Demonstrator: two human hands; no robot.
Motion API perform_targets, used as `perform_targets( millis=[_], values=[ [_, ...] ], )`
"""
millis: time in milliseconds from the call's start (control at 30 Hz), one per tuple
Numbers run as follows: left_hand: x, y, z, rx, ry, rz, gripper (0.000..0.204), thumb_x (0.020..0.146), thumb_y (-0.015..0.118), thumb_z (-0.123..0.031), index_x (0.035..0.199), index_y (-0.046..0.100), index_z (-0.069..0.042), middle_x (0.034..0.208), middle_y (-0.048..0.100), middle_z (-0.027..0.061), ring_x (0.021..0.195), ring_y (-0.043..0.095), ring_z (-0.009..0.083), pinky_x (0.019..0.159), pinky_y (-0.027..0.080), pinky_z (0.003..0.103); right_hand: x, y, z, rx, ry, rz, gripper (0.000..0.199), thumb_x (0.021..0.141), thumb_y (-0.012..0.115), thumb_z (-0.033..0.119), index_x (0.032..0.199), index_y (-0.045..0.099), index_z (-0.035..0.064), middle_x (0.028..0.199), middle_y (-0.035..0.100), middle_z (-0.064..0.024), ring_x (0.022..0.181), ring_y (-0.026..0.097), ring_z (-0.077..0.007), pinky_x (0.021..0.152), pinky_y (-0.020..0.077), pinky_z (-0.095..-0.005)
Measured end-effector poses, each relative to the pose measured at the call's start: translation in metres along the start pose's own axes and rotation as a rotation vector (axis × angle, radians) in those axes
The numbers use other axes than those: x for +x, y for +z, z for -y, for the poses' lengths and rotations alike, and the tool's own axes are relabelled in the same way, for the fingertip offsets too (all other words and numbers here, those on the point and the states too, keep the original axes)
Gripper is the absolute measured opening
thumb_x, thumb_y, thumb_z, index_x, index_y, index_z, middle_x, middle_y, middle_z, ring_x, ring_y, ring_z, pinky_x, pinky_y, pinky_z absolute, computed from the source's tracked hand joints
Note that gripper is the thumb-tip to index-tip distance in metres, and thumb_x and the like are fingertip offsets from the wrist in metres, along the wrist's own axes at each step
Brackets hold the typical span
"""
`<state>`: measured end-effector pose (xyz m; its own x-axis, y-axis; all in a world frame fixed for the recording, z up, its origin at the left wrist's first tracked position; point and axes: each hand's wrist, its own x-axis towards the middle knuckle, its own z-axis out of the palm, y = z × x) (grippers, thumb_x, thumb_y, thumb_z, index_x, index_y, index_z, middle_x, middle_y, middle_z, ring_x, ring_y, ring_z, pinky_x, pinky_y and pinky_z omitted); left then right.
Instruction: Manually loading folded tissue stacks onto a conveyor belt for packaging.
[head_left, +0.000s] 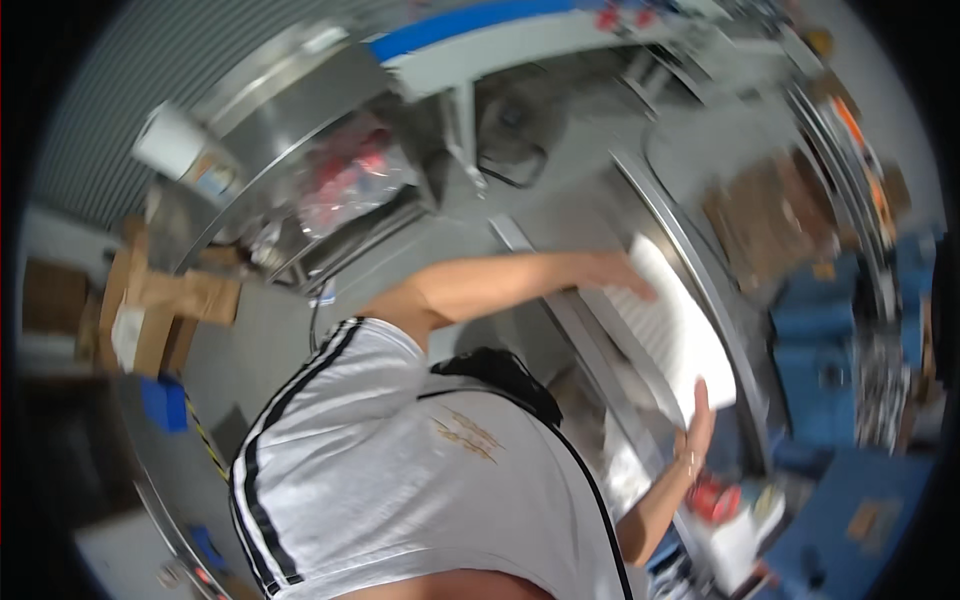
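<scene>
A white, faintly ribbed stack of sheets (pixel 672 325) lies between my two hands, over a steel table (pixel 585 205) on the right. My left hand (pixel 618 274) reaches across from the left and grips the far end of the stack; motion smears its fingers. At the near end, my right hand (pixel 698 422) holds the edge, fingers pointing up and the palm side partly hidden. The stack's near left edge looks grey and slightly lifted. Whether it is paper or thin foam I cannot tell.
Steel rails edge the table. Red and white items (pixel 715 498) sit near my right wrist. Blue bins (pixel 815 345) and a cardboard box (pixel 770 220) stand at the right. A steel bench (pixel 290 105) with a clear bag of red items (pixel 350 170) and open cartons (pixel 150 305) are on the left.
</scene>
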<state>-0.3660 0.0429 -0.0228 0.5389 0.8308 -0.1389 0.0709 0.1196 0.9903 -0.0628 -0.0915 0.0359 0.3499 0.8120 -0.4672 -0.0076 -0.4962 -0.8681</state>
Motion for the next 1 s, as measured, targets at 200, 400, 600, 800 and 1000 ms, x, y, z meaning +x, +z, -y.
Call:
perform_targets(
  millis=[200,400,600,800,1000],
  values=[
    [-0.103,-0.039,-0.081,-0.179,0.123,-0.418,0.058,0.068,0.083,-0.028,0.114,0.059,-0.002,0.106,0.063,0.0081,0.097,0.059,0.0182,0.087,0.046,0.03,0.013,0.068,0.081,0.035,-0.345,0.462,0.071,0.084,0.068,0.018,0.14,0.031,-0.0057,0.141,0.039,-0.0129,0.128,0.039,-0.0232,0.107,0.0286,-0.0342],
    [-0.239,-0.154,-0.095,-0.181,0.108,-0.798,0.067,0.079,0.074,-0.028,0.132,0.044,-0.001,0.129,0.053,0.0117,0.121,0.047,0.0203,0.104,0.034,0.033,0.001,0.27,0.156,-0.174,-0.442,0.8,0.073,0.08,0.07,0.022,0.138,0.035,-0.0042,0.136,0.044,-0.0129,0.127,0.04,-0.0234,0.106,0.028,-0.0326],
    [-0.39,-0.25,-0.039,-0.262,0.019,-1.186,0.082,0.077,0.072,-0.037,0.14,0.035,-0.002,0.137,0.045,0.0155,0.129,0.04,0.0262,0.108,0.028,0.037,-0.034,0.513,0.146,-0.267,-0.369,1.419,0.07,0.082,0.07,0.028,0.136,0.039,-0.0027,0.131,0.049,-0.0116,0.121,0.045,-0.0222,0.1,0.0337,-0.0343],
    [-0.494,-0.342,-0.049,-0.308,-0.083,-1.346,0.078,0.077,0.072,-0.04,0.136,0.04,-0.001,0.132,0.05,0.014,0.125,0.044,0.0235,0.105,0.032,0.033,-0.097,0.708,0.122,-0.279,-0.24,1.589,0.062,0.08,0.072,0.026,0.131,0.045,0.0026,0.12,0.056,-0.0073,0.109,0.054,-0.019,0.092,0.0423,-0.0319],
    [-0.562,-0.432,0.001,-0.26,-0.269,-1.51,0.082,0.074,0.073,-0.048,0.135,0.042,-0.002,0.134,0.048,0.0139,0.129,0.038,0.0243,0.107,0.028,0.037,-0.127,0.837,0.101,-0.364,-0.161,1.646,0.053,0.078,0.074,0.025,0.121,0.054,0.0026,0.111,0.06,-0.006,0.099,0.057,-0.0171,0.085,0.0452,-0.0294]
  ],
)
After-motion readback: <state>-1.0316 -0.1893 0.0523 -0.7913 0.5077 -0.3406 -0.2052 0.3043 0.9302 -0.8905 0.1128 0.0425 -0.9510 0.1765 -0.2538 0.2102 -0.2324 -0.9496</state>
